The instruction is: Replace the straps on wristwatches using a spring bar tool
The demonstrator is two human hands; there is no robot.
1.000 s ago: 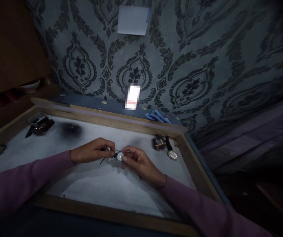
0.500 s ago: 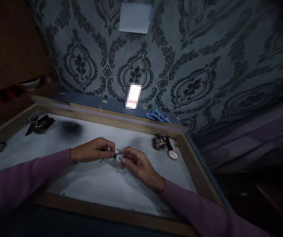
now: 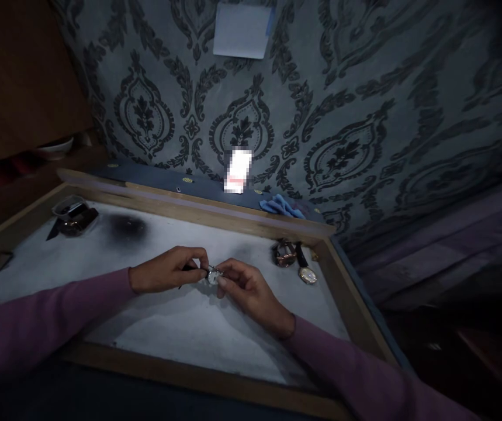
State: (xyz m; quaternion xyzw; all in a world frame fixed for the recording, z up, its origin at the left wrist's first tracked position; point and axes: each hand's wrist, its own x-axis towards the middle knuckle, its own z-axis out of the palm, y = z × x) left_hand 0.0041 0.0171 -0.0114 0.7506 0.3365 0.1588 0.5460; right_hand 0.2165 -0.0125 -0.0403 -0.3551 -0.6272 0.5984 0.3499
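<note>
Above the white board, my right hand (image 3: 251, 292) pinches a small round wristwatch (image 3: 213, 277) with a pale dial between thumb and fingers. My left hand (image 3: 172, 270) is closed at the watch's left edge, thumb and forefinger together on what looks like its dark strap (image 3: 188, 268). Most of that strap is hidden by the fingers. A thin metal piece shows at the top of the watch, too small to make out. On the right lie a gold watch with a black strap (image 3: 307, 275) and a dark and rose-gold watch (image 3: 284, 255).
A raised wooden rim (image 3: 198, 213) surrounds the white board (image 3: 167, 333). At its back left stands a clear container (image 3: 69, 206) beside dark watch-like items. Behind the rim are a blue cloth (image 3: 282, 206) and a bright blurred-out upright rectangle (image 3: 238, 169) against the patterned wall.
Both hands and the watch have shifted slightly right in the view. The left fingers have moved to the watch's upper left edge, and less of the dark strip shows below the left hand.
</note>
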